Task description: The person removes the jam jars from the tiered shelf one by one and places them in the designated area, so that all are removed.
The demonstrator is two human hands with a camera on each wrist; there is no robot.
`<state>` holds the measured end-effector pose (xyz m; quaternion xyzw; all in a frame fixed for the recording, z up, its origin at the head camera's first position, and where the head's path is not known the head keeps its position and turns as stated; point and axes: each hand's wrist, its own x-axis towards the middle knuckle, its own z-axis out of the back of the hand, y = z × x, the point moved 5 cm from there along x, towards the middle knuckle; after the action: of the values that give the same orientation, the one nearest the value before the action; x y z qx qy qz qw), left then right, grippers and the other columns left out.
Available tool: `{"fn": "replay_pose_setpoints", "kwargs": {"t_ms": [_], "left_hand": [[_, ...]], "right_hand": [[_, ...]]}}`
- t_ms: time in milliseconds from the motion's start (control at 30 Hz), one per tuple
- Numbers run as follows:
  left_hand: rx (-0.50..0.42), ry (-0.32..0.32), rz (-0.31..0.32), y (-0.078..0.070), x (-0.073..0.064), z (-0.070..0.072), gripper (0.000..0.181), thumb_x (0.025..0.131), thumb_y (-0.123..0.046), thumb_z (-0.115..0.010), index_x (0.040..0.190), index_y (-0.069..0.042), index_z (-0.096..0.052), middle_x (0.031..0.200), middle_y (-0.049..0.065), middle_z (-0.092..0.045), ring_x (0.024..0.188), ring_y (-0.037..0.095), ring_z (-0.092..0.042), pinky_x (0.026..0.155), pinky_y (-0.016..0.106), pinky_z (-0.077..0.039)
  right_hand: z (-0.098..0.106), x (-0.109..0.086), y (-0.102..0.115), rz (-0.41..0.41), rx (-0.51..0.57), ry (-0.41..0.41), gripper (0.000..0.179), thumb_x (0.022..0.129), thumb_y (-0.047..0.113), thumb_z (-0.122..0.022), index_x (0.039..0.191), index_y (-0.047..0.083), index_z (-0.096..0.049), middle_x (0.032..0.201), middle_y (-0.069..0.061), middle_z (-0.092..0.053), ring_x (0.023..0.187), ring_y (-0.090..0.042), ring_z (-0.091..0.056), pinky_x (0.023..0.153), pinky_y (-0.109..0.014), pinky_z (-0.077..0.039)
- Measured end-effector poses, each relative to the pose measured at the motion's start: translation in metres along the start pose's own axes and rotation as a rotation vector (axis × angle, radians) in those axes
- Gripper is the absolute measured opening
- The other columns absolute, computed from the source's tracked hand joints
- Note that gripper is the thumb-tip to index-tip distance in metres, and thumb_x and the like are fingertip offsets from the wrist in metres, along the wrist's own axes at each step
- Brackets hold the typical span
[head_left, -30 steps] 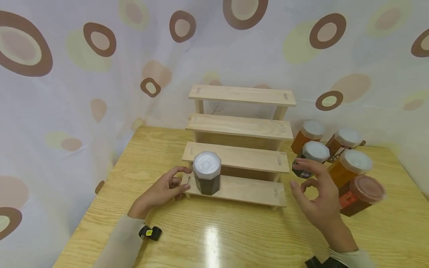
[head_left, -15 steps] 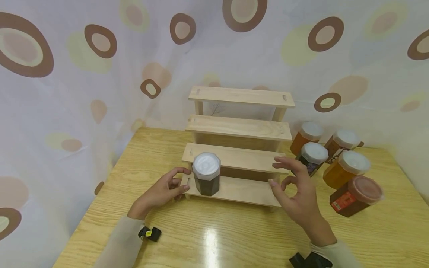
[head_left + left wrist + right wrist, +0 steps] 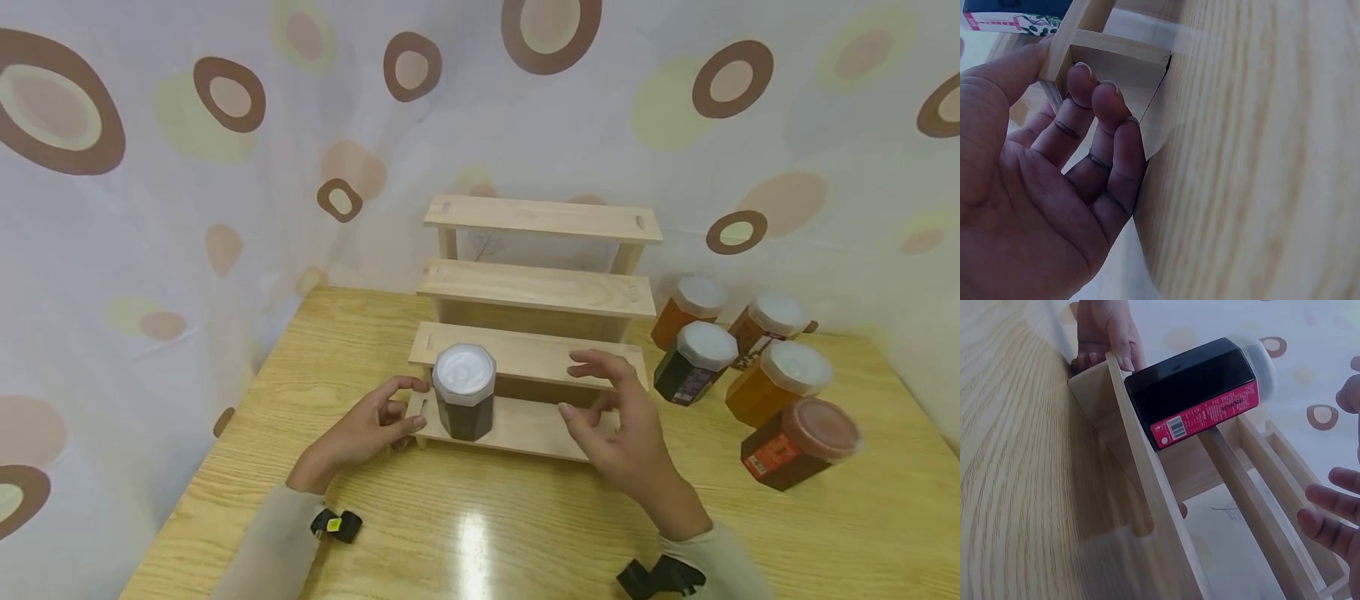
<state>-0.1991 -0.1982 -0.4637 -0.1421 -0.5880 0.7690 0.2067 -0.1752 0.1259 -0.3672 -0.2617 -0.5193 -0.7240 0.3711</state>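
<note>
My left hand (image 3: 375,421) holds the left end of the lowest step of a pale wooden four-step rack (image 3: 540,283). In the left wrist view its thumb and index finger are at the step's edge, the other fingers curled beneath. On that step's left part stands a dark octagonal jar (image 3: 465,400) with a white lid; a pink label on it shows in the right wrist view. My right hand (image 3: 626,433) hovers in front of the rack's right part, fingers loosely bent, thumb apart from them, holding nothing.
Right of the rack several lidded jars stand on the wooden table (image 3: 360,333): a red-lidded jar (image 3: 798,442), an amber jar (image 3: 776,383), a dark jar (image 3: 693,362), an orange jar (image 3: 686,308) and a brown jar (image 3: 765,325). A patterned curtain (image 3: 495,125) hangs behind.
My right hand has moved left, away from the jars at the right, to in front of the rack's right part. My left hand and the dark jar on the step have stayed put.
</note>
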Motion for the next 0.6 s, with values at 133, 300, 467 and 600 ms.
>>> {"fn": "replay_pose_setpoints", "kwargs": {"t_ms": [133,300,467,600], "left_hand": [[0.011,-0.002,-0.012,0.0,0.0,0.0,0.042,0.104,-0.009,-0.063,0.142,-0.004,-0.045,0.069,0.017,-0.054,0.062,0.022,-0.053,0.058,0.028,-0.047],[0.008,-0.007,0.007,-0.002,0.0,-0.001,0.041,0.105,-0.008,-0.063,0.142,-0.005,-0.045,0.07,0.015,-0.055,0.063,0.021,-0.053,0.059,0.028,-0.047],[0.005,-0.011,0.023,-0.002,-0.001,0.0,0.042,0.105,-0.008,-0.063,0.142,-0.006,-0.045,0.071,0.013,-0.056,0.064,0.02,-0.054,0.059,0.028,-0.047],[0.002,-0.01,0.021,-0.001,-0.001,-0.001,0.042,0.104,-0.009,-0.063,0.142,-0.008,-0.045,0.07,0.012,-0.055,0.064,0.02,-0.053,0.059,0.027,-0.047]], "right_hand": [[-0.007,0.003,0.001,-0.024,-0.018,0.026,0.065,0.079,-0.009,-0.074,0.14,-0.006,-0.051,0.133,-0.019,-0.059,0.113,-0.027,-0.063,0.056,-0.024,-0.05],[-0.015,0.006,0.001,-0.09,-0.032,0.063,0.069,0.079,-0.009,-0.078,0.142,-0.003,-0.049,0.136,-0.015,-0.058,0.114,-0.03,-0.062,0.06,-0.025,-0.05],[-0.021,0.009,0.0,-0.102,-0.049,0.079,0.072,0.08,-0.005,-0.08,0.144,-0.002,-0.047,0.134,-0.022,-0.057,0.111,-0.033,-0.062,0.06,-0.027,-0.05],[-0.024,0.011,-0.001,-0.084,-0.056,0.076,0.074,0.079,-0.003,-0.081,0.145,-0.001,-0.047,0.136,-0.019,-0.057,0.111,-0.034,-0.062,0.057,-0.029,-0.051]]}}
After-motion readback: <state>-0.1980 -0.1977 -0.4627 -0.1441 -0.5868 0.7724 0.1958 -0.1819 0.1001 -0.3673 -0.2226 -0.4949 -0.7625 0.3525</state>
